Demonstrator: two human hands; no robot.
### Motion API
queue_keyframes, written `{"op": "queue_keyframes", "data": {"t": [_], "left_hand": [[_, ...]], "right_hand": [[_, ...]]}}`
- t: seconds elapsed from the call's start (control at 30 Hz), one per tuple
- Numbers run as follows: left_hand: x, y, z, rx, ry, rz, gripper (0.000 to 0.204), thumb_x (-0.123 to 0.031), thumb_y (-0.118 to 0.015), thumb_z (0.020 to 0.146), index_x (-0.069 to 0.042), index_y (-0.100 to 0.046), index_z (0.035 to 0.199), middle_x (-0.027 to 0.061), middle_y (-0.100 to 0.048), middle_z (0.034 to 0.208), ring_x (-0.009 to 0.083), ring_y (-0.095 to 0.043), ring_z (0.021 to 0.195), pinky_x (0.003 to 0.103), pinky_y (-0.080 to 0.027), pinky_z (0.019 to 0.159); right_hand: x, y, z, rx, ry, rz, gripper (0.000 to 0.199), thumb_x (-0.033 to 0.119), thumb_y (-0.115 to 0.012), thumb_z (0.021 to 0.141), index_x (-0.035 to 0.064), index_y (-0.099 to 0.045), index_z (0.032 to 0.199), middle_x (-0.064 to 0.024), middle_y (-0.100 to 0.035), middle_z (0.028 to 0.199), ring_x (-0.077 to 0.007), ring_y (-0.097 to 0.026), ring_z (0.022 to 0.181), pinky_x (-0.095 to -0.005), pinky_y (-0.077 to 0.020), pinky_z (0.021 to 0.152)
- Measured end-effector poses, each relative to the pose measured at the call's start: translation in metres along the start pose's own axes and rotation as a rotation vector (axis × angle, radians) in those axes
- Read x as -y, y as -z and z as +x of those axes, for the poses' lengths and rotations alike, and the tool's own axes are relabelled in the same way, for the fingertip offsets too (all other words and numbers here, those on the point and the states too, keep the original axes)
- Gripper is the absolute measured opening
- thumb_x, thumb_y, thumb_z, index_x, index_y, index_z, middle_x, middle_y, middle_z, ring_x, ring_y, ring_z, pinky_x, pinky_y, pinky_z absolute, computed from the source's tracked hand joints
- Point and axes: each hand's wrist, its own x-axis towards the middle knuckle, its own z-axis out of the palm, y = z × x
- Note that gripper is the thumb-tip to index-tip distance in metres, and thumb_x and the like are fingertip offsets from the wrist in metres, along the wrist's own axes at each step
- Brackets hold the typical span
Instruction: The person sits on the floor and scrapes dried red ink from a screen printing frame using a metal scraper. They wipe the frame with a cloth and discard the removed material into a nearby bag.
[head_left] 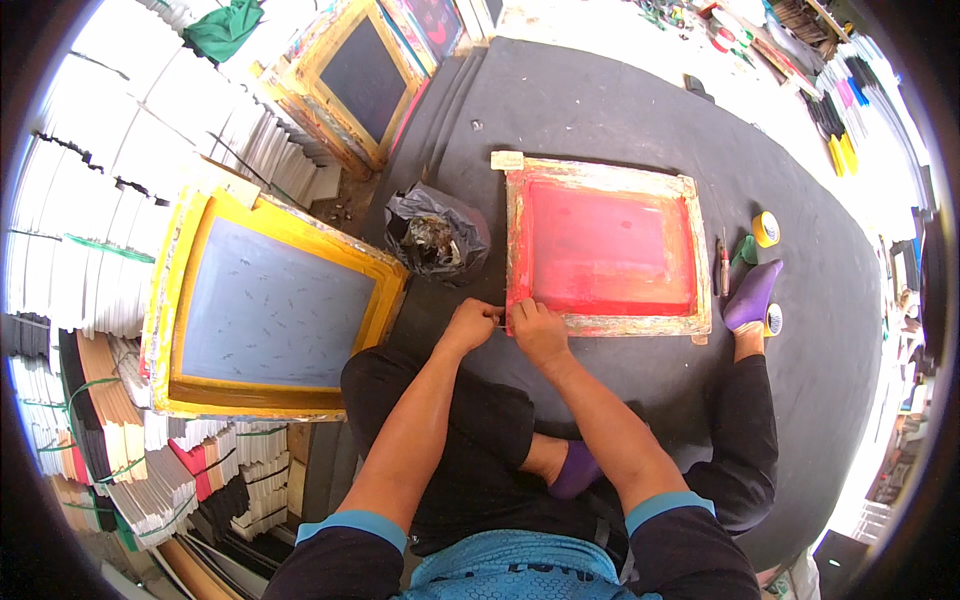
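Red screen (610,245), flat on the black mat (600,100), at 2 o'clock from the hands. Left hand (473,326) and right hand (540,330) meet at its 8 o'clock corner, fingers bent; any pinch cannot be told. Steadying the corner, clear of the red face, should serve best.

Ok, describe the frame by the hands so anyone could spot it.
On the dark surface, right of the black bag, lies a wooden frame. Left hand and right hand are at its near left corner. Its red panel sets it apart from the big yellow frame.
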Motion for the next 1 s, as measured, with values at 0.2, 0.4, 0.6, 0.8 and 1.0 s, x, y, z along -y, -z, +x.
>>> {"op": "queue_keyframes", "data": {"t": [0.2, 0.4, 0.6, 0.8, 1.0], "left_hand": [[0.002, -0.001, 0.002, 0.016, -0.005, -0.016, 0.028, -0.01, -0.072, 0.09, -0.003, -0.078, 0.117, 0.0158, -0.079, 0.092, 0.0162, -0.068, 0.08, 0.037, -0.055, 0.079], [0.0, -0.001, -0.001, -0.04, -0.038, 0.025, 0.028, -0.019, -0.072, 0.093, -0.005, -0.078, 0.117, 0.0157, -0.079, 0.095, 0.0211, -0.071, 0.082, 0.038, -0.055, 0.081], [-0.004, 0.0, -0.002, -0.038, -0.024, 0.067, 0.028, -0.022, -0.071, 0.094, -0.006, -0.078, 0.116, 0.0186, -0.079, 0.099, 0.0236, -0.075, 0.09, 0.039, -0.056, 0.083], [-0.012, 0.001, -0.006, -0.02, 0.007, 0.05, 0.027, -0.019, -0.069, 0.093, -0.009, -0.079, 0.116, 0.0215, -0.077, 0.103, 0.0324, -0.075, 0.098, 0.042, -0.056, 0.087], [-0.008, 0.0, -0.003, -0.024, -0.02, 0.023, 0.025, -0.016, -0.069, 0.093, -0.006, -0.079, 0.113, 0.0207, -0.077, 0.099, 0.0307, -0.075, 0.093, 0.041, -0.056, 0.084]], "right_hand": [[-0.002, -0.006, -0.001, 0.093, -0.102, 0.166, 0.02, 0.024, -0.07, 0.085, 0.0093, -0.068, 0.098, -0.0093, -0.062, 0.09, -0.0285, -0.07, 0.078, -0.0423, -0.0591, 0.064], [-0.021, 0.011, 0.001, 0.017, -0.517, 0.497, 0.014, 0.016, -0.07, 0.092, 0.0113, -0.071, 0.104, -0.0134, -0.07, 0.1, -0.0378, -0.069, 0.085, -0.0506, -0.0571, 0.074], [-0.011, 0.003, -0.009, 0.148, -0.191, 0.195, 0.011, 0.021, -0.069, 0.091, 0.0099, -0.066, 0.094, -0.0097, -0.062, 0.086, -0.0303, -0.069, 0.077, -0.0445, -0.0571, 0.063], [-0.004, -0.003, -0.006, 0.081, -0.061, 0.01, 0.012, 0.02, -0.068, 0.087, 0.0093, -0.063, 0.089, -0.0058, -0.058, 0.083, -0.0231, -0.069, 0.074, -0.0392, -0.0574, 0.059], [-0.002, 0.0, -0.004, 0.023, 0.079, -0.057, 0.013, 0.024, -0.065, 0.085, 0.0106, -0.065, 0.088, -0.0041, -0.059, 0.082, -0.0204, -0.068, 0.069, -0.036, -0.0572, 0.055]]}}
